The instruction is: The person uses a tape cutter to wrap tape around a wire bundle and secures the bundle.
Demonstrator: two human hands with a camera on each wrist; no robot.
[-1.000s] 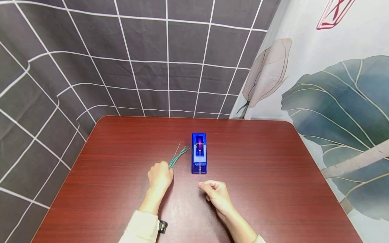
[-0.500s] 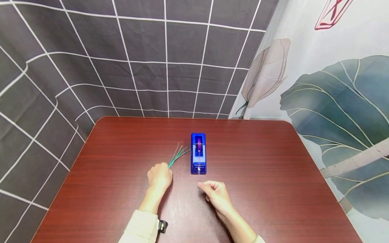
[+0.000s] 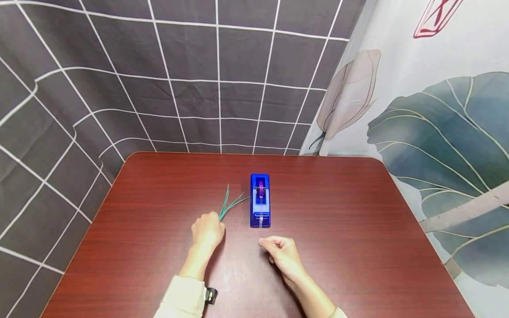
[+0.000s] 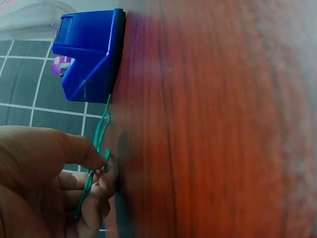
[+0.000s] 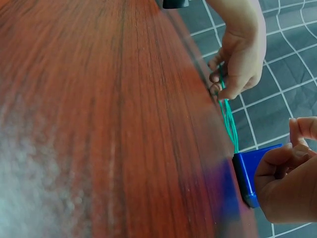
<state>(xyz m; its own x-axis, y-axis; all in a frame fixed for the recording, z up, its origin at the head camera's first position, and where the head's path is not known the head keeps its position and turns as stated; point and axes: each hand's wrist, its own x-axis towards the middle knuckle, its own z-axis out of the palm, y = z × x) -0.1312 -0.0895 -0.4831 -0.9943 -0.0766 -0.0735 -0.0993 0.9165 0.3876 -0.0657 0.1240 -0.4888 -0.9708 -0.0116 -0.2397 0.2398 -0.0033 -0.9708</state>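
My left hand (image 3: 207, 229) pinches a bundle of thin green strings (image 3: 225, 207) between thumb and fingers, low over the table. Their free ends fan out away from me, one nearly straight and others slanting to the dispenser's left side. A short tail hangs below the grip in the left wrist view. In front of me stands a blue tape dispenser (image 3: 260, 212) with a purple-cored roll (image 3: 260, 190). Clear tape (image 3: 260, 221) runs over its front edge towards my right hand (image 3: 283, 255), whose thumb and index fingertip pinch together at its end. The tape is barely visible near those fingertips.
The red-brown wooden table (image 3: 350, 229) spreads around both hands. Behind it and to the left hangs a dark grey curtain (image 3: 246, 53) with white grid lines. On the right is a white curtain (image 3: 389, 53) with leaf prints. A black strap (image 3: 211, 296) sits on the left sleeve.
The green strings have spread apart, with one strand swinging left to stand nearly straight. The left hand has shifted very slightly left. The right hand and dispenser have stayed put.
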